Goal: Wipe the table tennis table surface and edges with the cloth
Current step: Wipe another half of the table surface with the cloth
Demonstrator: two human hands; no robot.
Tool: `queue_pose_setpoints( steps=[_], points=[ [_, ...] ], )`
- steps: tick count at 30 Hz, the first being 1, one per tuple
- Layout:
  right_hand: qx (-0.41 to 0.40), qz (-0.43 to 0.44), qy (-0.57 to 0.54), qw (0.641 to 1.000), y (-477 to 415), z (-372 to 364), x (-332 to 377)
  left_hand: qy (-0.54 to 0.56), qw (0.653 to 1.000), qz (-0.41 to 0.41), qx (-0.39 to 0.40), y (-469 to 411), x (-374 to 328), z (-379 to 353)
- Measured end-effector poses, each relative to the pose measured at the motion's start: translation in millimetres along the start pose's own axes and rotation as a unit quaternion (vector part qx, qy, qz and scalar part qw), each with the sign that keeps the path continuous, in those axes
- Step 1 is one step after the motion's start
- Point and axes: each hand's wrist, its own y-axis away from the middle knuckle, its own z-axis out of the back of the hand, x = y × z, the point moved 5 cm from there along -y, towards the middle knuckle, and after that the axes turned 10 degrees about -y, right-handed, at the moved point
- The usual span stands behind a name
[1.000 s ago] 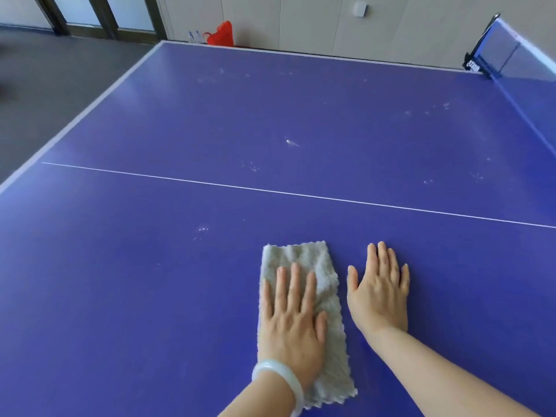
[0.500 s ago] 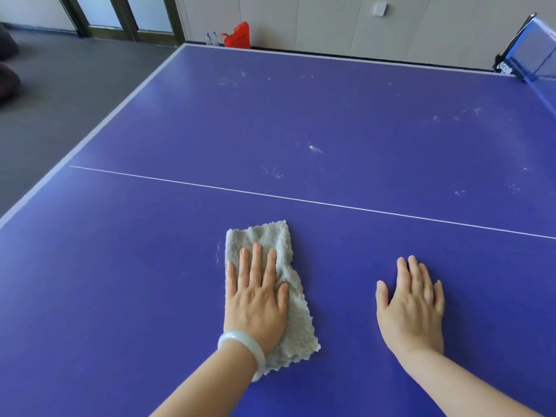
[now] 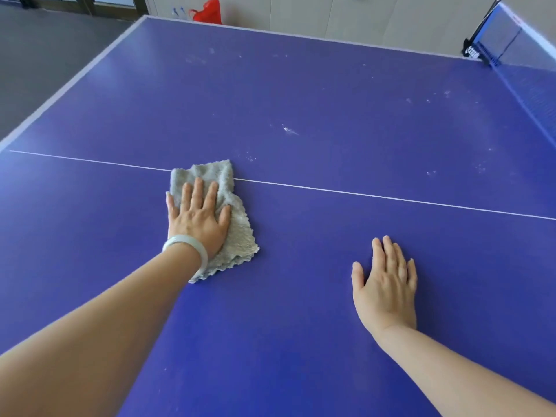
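Grey cloth [image 3: 239, 233] is sliding outward under the left grip [image 3: 198, 224], a bare hand that is pressing it flat against the blue tabletop [image 3: 301, 341] with fingers straight and spread rather than curling round it. A second ago the cloth was lying just beside the right grip; now it is sitting well apart from it, to that grip's left and farther out, with its far edge overlapping the white line [image 3: 391, 200]. A pale bangle [image 3: 186, 246] is riding the wrist just behind the left grip. The right grip [image 3: 386, 284] is resting open, palm down on bare tabletop, carrying nothing and apparently bracing the reach. Beyond and to the right of the left grip, pale dust specks [image 3: 288, 130] are waiting on the far half, and more are showing farther right, toward the net [image 3: 511, 40]. By the look of it, the wiping is only now reaching past the line, with the far half and the edges not yet cleaned.
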Motion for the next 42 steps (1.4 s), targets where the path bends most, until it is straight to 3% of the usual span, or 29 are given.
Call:
queue_pose_setpoints(
  steps=[3, 5, 10, 14, 19, 22, 24, 31, 38, 42],
  points=[
    [-0.001, 0.001, -0.008, 1.0, 0, -1, 0, 0.001, 0.999, 0.038, 0.0, 35, -21, 0],
    [0.002, 0.001, -0.011, 1.0, 0, 0, 0, 0.017, 1.0, 0.018, 0.007, 73, -60, 2],
    [0.016, -0.002, -0.028, 0.999, 1, 3, 1, 0.044, 0.987, -0.152, 0.011, 189, -159, -5],
    [0.022, 0.002, -0.037, 0.999, 0, 4, 2, 0.011, 0.971, -0.235, -0.03, 212, -123, -2],
    [0.019, 0.007, -0.051, 0.999, 1, 4, 2, -0.033, 0.996, -0.087, 0.0, 187, -28, -3],
    [0.021, 0.008, -0.059, 0.998, 0, 2, 0, 0.009, 1.0, -0.002, 0.021, 193, -36, -5],
    [0.022, 0.012, -0.062, 0.998, -1, 1, 1, 0.026, 1.0, 0.005, 0.013, 215, -59, -6],
    [0.046, 0.026, -0.079, 0.995, 0, 5, 0, 0.04, 0.988, -0.149, 0.003, 334, -126, -11],
    [0.125, 0.112, -0.072, 0.983, 59, 20, -19, 0.018, 0.976, -0.217, 0.012, 328, -126, -12],
    [0.128, 0.12, -0.224, 0.959, 151, 41, -33, 0.001, 0.966, -0.259, 0.005, 310, -129, -11]
  ],
)
